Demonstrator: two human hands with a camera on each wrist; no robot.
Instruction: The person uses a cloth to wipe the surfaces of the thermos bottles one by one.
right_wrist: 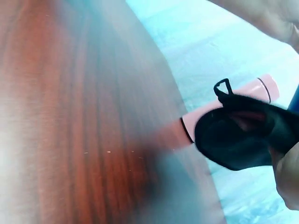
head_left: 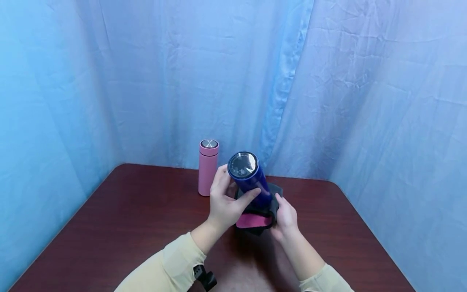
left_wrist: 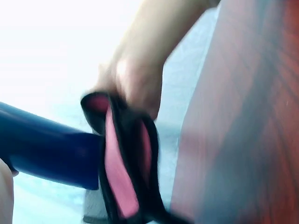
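Observation:
My left hand [head_left: 227,202] grips a dark blue vacuum flask [head_left: 263,188], its shiny round lid tilted up toward the head camera. The right hand [head_left: 286,217] holds a black fabric bottle sleeve [head_left: 275,190] with a pink lining [head_left: 254,220]. In the left wrist view the lower end of the flask [left_wrist: 56,149] meets the side of the sleeve [left_wrist: 122,172]; whether any of it is inside, I cannot tell. The right wrist view shows the sleeve [right_wrist: 233,140] with a small loop on its edge. Both things are held above the table.
A pink vacuum flask [head_left: 208,174] stands upright on the dark red-brown table [head_left: 153,211], behind and left of my hands. Pale blue curtains [head_left: 182,81] hang around the table's back and sides. A black device [head_left: 205,278] sits at the left sleeve cuff.

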